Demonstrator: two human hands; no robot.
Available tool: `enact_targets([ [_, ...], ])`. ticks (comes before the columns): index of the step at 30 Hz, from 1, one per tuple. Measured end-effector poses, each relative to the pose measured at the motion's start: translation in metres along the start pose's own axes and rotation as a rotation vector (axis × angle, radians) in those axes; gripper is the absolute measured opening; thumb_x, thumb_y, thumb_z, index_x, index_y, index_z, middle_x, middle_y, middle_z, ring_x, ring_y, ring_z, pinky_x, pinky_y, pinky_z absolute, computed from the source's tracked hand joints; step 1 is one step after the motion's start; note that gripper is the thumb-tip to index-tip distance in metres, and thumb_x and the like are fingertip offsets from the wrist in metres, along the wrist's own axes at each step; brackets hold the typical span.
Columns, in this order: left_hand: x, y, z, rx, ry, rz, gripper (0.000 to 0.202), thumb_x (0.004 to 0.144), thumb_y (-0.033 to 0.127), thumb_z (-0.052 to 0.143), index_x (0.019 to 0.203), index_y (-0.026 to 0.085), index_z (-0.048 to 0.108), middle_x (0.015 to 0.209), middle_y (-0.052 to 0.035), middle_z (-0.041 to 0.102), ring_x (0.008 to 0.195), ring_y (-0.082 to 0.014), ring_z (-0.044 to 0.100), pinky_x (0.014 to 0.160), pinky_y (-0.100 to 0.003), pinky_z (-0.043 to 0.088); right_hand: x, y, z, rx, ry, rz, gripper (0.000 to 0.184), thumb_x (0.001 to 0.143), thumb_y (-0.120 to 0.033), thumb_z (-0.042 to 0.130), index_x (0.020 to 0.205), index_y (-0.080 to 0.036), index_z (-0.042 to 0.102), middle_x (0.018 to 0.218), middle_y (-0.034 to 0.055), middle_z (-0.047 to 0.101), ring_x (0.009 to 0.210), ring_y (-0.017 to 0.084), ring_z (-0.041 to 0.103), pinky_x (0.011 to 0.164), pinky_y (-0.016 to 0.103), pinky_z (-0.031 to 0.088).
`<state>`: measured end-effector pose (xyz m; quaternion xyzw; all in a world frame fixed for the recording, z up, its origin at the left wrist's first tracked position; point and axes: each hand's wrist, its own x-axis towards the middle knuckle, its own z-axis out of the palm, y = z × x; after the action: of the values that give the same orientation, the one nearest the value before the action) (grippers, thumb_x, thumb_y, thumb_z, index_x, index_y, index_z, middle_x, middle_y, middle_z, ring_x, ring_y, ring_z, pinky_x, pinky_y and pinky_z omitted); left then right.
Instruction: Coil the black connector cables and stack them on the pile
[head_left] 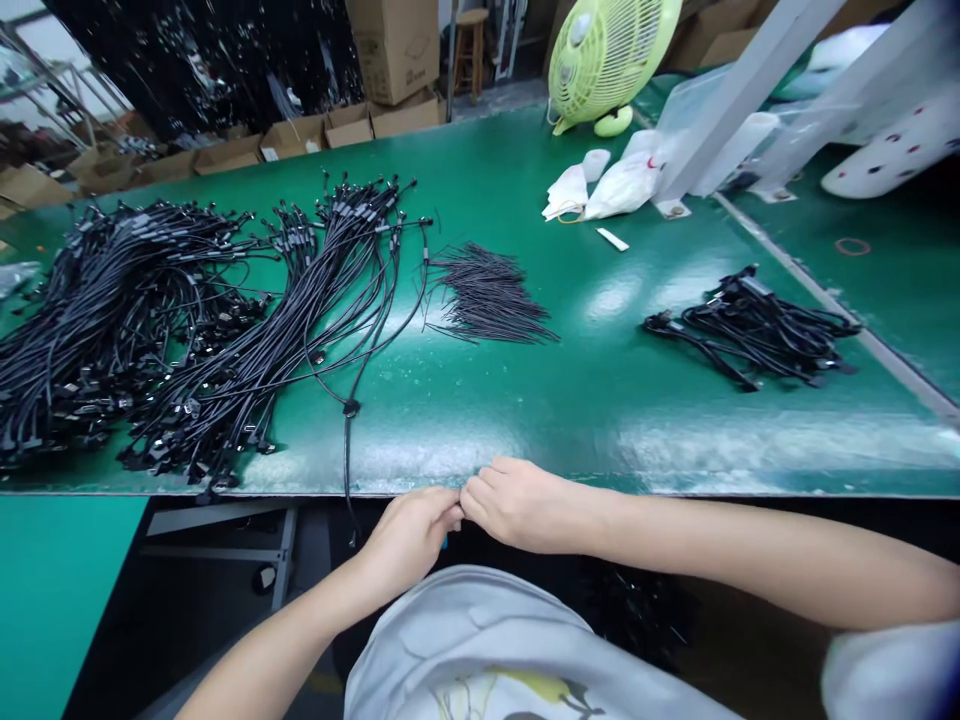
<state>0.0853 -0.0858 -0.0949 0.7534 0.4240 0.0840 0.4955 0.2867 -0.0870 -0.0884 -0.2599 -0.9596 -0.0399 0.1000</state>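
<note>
My left hand (412, 530) and my right hand (517, 503) meet at the front edge of the green table, fingers curled and pressed together. Whatever they pinch is hidden by the fingers. To the left of my left hand, one black cable (348, 440) hangs over the edge, with a small block partway along it. Beyond the hands lies a pile of thin black ties (495, 295). A large bundle of black cables (292, 320) with connectors spreads to the left, beside another heap of cables (97, 290).
Coiled, folded black cables (757, 325) lie at the right. A green fan (611, 60), white plastic bags (622, 190) and a small white strip (613, 239) are farther back. A metal post (742, 110) rises from the table (600, 400). Cardboard boxes (292, 137) line the far side.
</note>
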Motion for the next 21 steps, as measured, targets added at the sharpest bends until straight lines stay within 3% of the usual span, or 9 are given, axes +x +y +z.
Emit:
enact_targets([
  [3, 0.002, -0.003, -0.001, -0.172, 0.044, -0.03, 0.026, 0.093, 0.028, 0.043, 0.077, 0.017, 0.06, 0.069, -0.0011, 0.055, 0.069, -0.0145, 0.05, 0.068, -0.027, 0.035, 0.004, 0.037, -0.018, 0.467, -0.173, 0.138, 0.027, 0.097, -0.029, 0.046, 0.081, -0.017, 0.063, 0.074, 0.0027, 0.064, 0.063, 0.012, 0.054, 0.059, 0.027, 0.036],
  [5, 0.003, -0.007, -0.002, -0.419, 0.146, -0.055, 0.03, 0.092, 0.038, 0.047, 0.082, 0.016, 0.063, 0.065, 0.0004, 0.051, 0.064, -0.0129, 0.046, 0.065, -0.026, 0.034, 0.003, 0.077, -0.026, 0.63, -0.132, 0.382, 0.033, 0.101, -0.03, 0.036, 0.092, -0.018, 0.066, 0.086, 0.0032, 0.066, 0.071, 0.012, 0.058, 0.066, 0.024, 0.042],
  [7, 0.006, -0.011, -0.003, -0.714, 0.288, -0.084, 0.033, 0.089, 0.047, 0.053, 0.083, 0.015, 0.061, 0.061, 0.0025, 0.045, 0.059, -0.0104, 0.042, 0.06, -0.024, 0.033, -0.004, 0.118, -0.023, 0.402, 0.017, 0.784, 0.033, 0.1, -0.026, 0.035, 0.102, -0.015, 0.066, 0.095, 0.0076, 0.066, 0.079, 0.015, 0.059, 0.07, 0.026, 0.043],
  [9, 0.008, -0.013, -0.004, -0.961, 0.377, -0.113, 0.036, 0.083, 0.05, 0.062, 0.081, 0.014, 0.059, 0.06, 0.0041, 0.042, 0.054, -0.0079, 0.038, 0.055, -0.023, 0.03, -0.014, 0.151, -0.01, 0.065, 0.036, 1.05, 0.026, 0.096, -0.023, 0.045, 0.104, -0.012, 0.066, 0.105, 0.013, 0.063, 0.088, 0.02, 0.058, 0.072, 0.029, 0.042],
  [13, 0.011, -0.01, -0.003, -1.164, 0.358, -0.158, 0.037, 0.077, 0.047, 0.071, 0.079, 0.012, 0.059, 0.06, 0.0046, 0.042, 0.05, -0.005, 0.036, 0.051, -0.021, 0.027, -0.033, 0.171, 0.015, -0.175, -0.094, 1.112, 0.023, 0.093, -0.021, 0.045, 0.094, -0.011, 0.066, 0.102, 0.0142, 0.062, 0.089, 0.022, 0.056, 0.072, 0.029, 0.039],
  [18, 0.014, -0.002, 0.001, -1.228, 0.332, -0.129, 0.033, 0.077, 0.043, 0.073, 0.079, 0.012, 0.06, 0.06, 0.0045, 0.042, 0.05, -0.0043, 0.036, 0.05, -0.02, 0.027, -0.041, 0.154, 0.009, -0.205, 0.044, 1.128, 0.024, 0.096, -0.027, 0.042, 0.098, -0.015, 0.063, 0.105, 0.0122, 0.061, 0.082, 0.02, 0.055, 0.063, 0.028, 0.032],
  [21, 0.014, 0.004, 0.003, -1.233, 0.308, -0.112, 0.034, 0.077, 0.043, 0.073, 0.08, 0.011, 0.062, 0.06, 0.0044, 0.042, 0.051, -0.0042, 0.036, 0.05, -0.02, 0.027, -0.044, 0.145, 0.006, -0.157, 0.097, 1.146, 0.025, 0.097, -0.029, 0.041, 0.101, -0.013, 0.061, 0.095, 0.0128, 0.063, 0.073, 0.019, 0.054, 0.06, 0.028, 0.03],
])
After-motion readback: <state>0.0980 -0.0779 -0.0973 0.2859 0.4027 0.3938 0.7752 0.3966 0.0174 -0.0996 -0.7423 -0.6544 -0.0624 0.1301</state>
